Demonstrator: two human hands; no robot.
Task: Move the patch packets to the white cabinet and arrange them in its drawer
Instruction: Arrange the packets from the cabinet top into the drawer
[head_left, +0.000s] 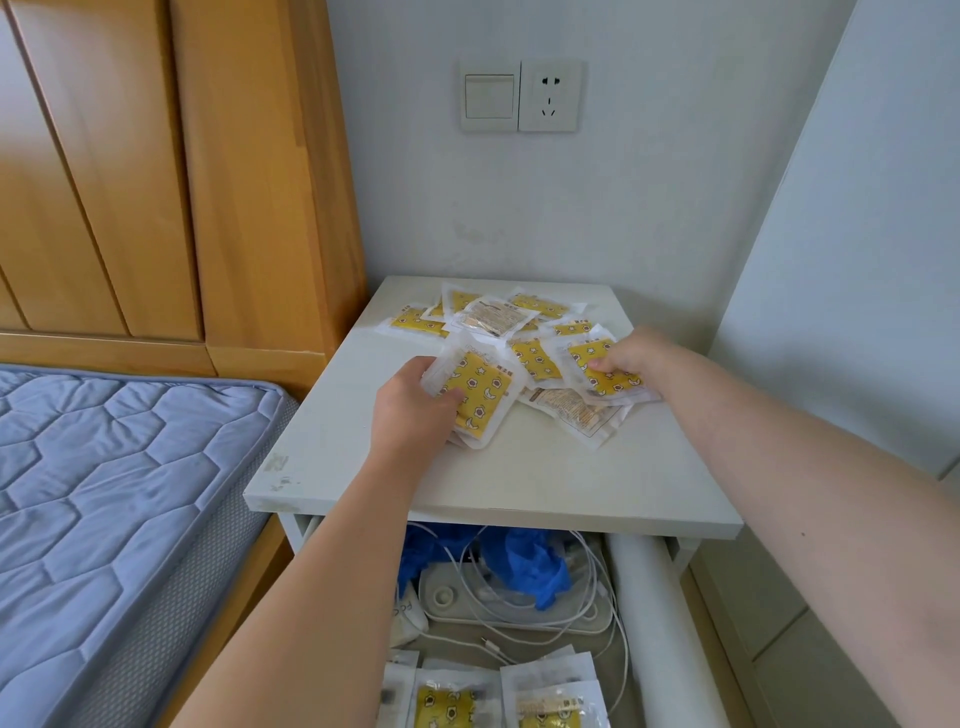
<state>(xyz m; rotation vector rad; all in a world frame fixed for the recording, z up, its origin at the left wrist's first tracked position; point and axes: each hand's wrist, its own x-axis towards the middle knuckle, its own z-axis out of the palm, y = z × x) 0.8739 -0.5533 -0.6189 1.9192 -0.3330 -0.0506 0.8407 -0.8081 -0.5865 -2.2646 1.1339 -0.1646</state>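
Note:
Several yellow-and-white patch packets (498, 317) lie scattered on top of the white cabinet (519, 483). My left hand (410, 410) grips a small stack of packets (478, 395) near the middle of the top. My right hand (631, 356) pinches another packet (602, 371) at the right side of the pile. Below the top, the drawer (660, 613) stands pulled out, and a few packets (498, 696) lie in its front part.
The drawer also holds a blue cloth (524, 561), white cables (519, 613) and a white charger pad. A bed with a blue mattress (114, 499) and wooden headboard stands left of the cabinet. A switch and socket (519, 96) sit on the wall behind.

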